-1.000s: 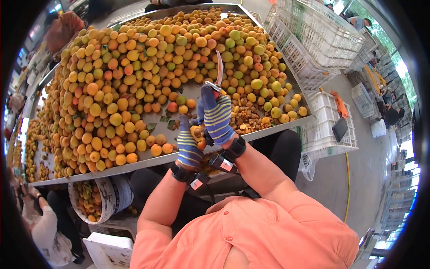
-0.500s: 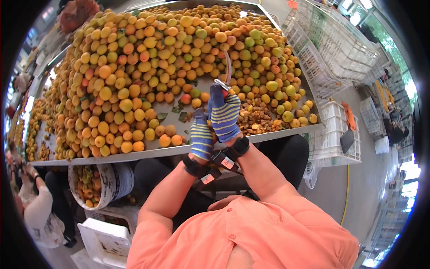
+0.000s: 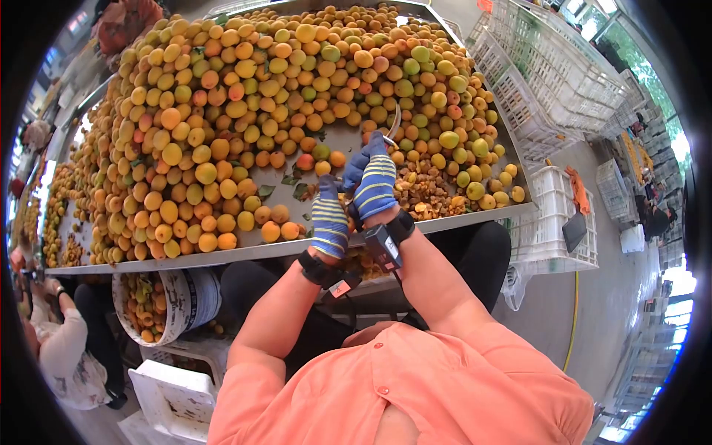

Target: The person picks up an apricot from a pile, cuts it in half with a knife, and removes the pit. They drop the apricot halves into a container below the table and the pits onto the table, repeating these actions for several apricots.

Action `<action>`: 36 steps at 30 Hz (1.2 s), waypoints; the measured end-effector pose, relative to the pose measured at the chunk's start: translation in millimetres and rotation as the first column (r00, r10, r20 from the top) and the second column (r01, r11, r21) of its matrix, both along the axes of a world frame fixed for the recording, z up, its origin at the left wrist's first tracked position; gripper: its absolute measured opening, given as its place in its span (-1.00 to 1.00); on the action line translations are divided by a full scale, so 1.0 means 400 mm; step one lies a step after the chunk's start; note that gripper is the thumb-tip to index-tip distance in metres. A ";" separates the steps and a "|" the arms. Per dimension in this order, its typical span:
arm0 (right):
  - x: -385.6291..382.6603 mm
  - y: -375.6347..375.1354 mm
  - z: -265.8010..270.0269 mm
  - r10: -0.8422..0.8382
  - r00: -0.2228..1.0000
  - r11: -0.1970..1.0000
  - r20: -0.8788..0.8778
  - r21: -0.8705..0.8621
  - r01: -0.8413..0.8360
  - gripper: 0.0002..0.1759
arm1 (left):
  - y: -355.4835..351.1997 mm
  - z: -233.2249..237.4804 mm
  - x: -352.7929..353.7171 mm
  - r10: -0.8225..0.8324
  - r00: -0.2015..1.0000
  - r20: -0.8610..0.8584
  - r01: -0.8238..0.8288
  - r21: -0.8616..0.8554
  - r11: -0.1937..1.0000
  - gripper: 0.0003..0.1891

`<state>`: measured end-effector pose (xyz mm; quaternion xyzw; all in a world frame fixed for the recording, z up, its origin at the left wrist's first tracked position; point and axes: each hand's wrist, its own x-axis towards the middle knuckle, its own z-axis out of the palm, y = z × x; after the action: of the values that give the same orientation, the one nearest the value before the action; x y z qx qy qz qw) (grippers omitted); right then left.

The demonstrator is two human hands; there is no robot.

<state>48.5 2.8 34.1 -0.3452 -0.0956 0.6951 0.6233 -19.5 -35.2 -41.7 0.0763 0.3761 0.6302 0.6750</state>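
At the metal table's near rim (image 3: 475,218), steady with the left gloved hand (image 3: 329,219), impossible to tell if grasping anything. Slightly farther right, hold firm with the right gloved hand (image 3: 374,182), clasped round the curved knife (image 3: 396,122); point it far, toward heaped apricots (image 3: 205,173).

At the right, tall white crates (image 3: 552,63) are stacked beside the work area, and a lower white crate (image 3: 541,200) is set nearer. Over this one an orange cloth (image 3: 577,189) is draped, with a dark flat object (image 3: 574,233) held against its side; a clear plastic bag (image 3: 515,289) is seen hanging below. The grey floor (image 3: 608,297) is crossed by a yellow hose (image 3: 572,326). Farther off, a small white box (image 3: 632,239) is placed near more crates (image 3: 612,182) — greenery (image 3: 641,100) is glimpsed beyond. At lower left, a brown-stained white container (image 3: 174,397) is tilted, and a person in a pale top (image 3: 70,363) is partly seen.
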 end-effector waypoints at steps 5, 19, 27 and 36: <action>0.029 0.035 -0.078 0.134 0.939 0.990 -0.315 0.000 -0.141 -0.47 | 0.002 0.013 -0.016 -0.050 0.988 0.149 0.052 -0.008 0.999 -0.50; 0.077 -0.127 0.011 -0.251 -0.070 0.816 0.965 0.172 -0.551 -0.65 | -0.007 0.067 -0.036 -0.029 0.991 -0.134 0.056 0.205 0.977 -0.51; 0.086 -0.170 0.033 -0.478 -0.391 0.649 0.787 0.016 -0.761 -0.75 | -0.037 -0.002 -0.047 -0.181 0.981 0.066 0.177 0.061 0.982 -0.56; 0.144 -0.140 0.008 -0.465 -0.465 0.761 0.753 0.072 -0.645 -0.74 | -0.244 0.043 -0.030 -0.579 0.776 0.251 0.588 0.046 0.808 -0.58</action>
<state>106.1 -53.3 37.3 -0.5135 -0.8333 0.0242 0.2035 -31.5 -132.9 -24.3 0.0962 0.2559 0.3879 0.8802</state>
